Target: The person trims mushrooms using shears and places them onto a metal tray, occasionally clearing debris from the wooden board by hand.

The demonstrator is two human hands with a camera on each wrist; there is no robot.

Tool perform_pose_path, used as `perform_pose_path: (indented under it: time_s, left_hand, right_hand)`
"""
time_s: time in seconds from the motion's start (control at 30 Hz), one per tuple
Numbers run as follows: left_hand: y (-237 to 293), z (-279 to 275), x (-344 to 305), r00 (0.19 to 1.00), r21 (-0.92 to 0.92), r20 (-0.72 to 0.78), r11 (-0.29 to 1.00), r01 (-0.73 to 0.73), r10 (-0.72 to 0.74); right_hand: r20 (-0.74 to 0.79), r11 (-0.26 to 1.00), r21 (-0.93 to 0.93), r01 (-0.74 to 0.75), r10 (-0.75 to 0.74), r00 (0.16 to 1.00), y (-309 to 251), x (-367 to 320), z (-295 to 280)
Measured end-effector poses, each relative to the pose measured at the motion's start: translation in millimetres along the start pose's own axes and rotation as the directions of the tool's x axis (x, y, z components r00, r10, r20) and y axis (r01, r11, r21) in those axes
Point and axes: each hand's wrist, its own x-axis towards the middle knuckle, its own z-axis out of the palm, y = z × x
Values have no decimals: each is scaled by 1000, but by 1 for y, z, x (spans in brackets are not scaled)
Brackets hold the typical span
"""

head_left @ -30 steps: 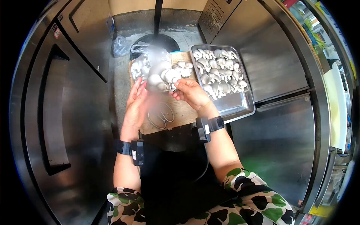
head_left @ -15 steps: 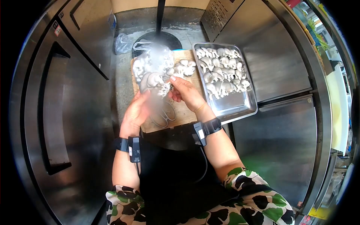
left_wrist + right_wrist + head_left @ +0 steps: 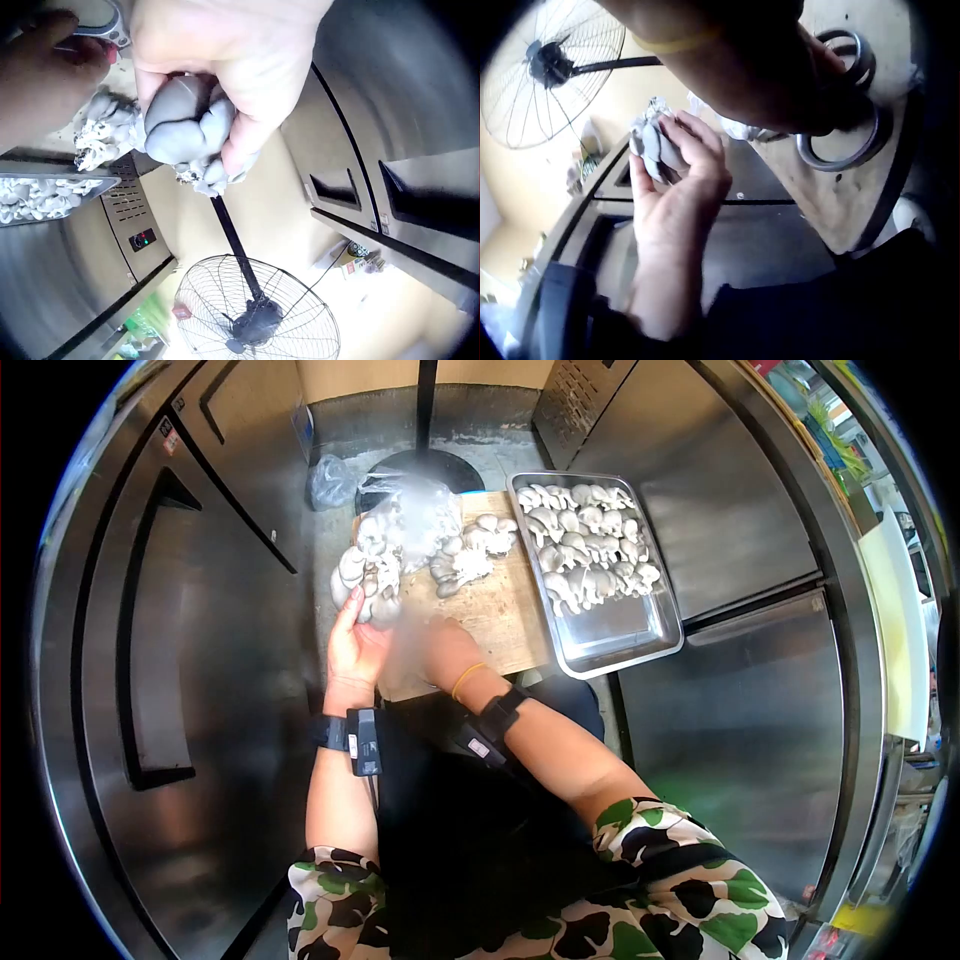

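Note:
My left hand (image 3: 355, 655) grips a cluster of grey oyster mushrooms (image 3: 180, 139), caps between thumb and fingers, raised over the board's left side. My right hand (image 3: 450, 650) is low at the near part of the wooden cutting board (image 3: 515, 615). In the left wrist view its curled fingers pinch the scissors (image 3: 112, 34); both ring handles show beside it in the right wrist view. A haze blurs its fingers in the head view. More oyster mushrooms (image 3: 465, 565) lie on the board ahead of the right hand.
A clear plastic bag (image 3: 425, 520) with mushrooms lies at the board's far left. To the right stands a metal tray (image 3: 620, 635) with rows of mushrooms. Steel cabinets (image 3: 730, 690) flank both sides. A standing fan (image 3: 259, 322) is at the back.
The left hand has shifted left with a mushroom cluster. The right hand has left the mushrooms, which now lie on the board, and come down toward me to the scissors.

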Motion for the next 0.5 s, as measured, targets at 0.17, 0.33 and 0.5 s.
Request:
perform_pose_path:
  time_s: [0.17,0.33,0.5]
  left_hand:
    - [5,-15,-13,1000,-92,11,996,8,-7]
    - [6,-18,-31,999,-178,31,984,-19,25]
    - [-1,-20,-28,1000,-197,12,980,20,-18]
  right_hand:
    - [-6,942,303,-140,149,989,1,-5,-31]
    - [213,522,795,-308,234,949,16,-41,-54]
    - [472,-6,877,-481,201,858,1,-77,-98]
